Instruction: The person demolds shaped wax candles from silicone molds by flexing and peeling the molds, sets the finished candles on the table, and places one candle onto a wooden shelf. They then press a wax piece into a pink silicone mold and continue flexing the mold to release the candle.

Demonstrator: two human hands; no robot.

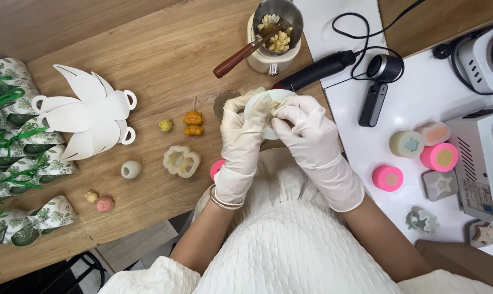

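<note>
Both my hands wear cream gloves and meet over the table's front edge. My left hand [241, 144] grips a round white mould [264, 104] from the left. My right hand [306, 133] pinches at the mould's middle with its fingertips. Just behind them a small glass [223, 103] stands on the wood, partly hidden. A pink round piece [216, 169] peeks out beside my left wrist.
A metal pot [276, 30] with pale wax pieces and a wooden-handled tool [241, 57] stands behind. On the wood lie an orange bear candle [193, 123], a translucent mould [181, 161], small candles, a white paper flower [91, 114] and leaf-print wrapped packs [18, 141]. Pink and cream moulds [420, 152] sit right.
</note>
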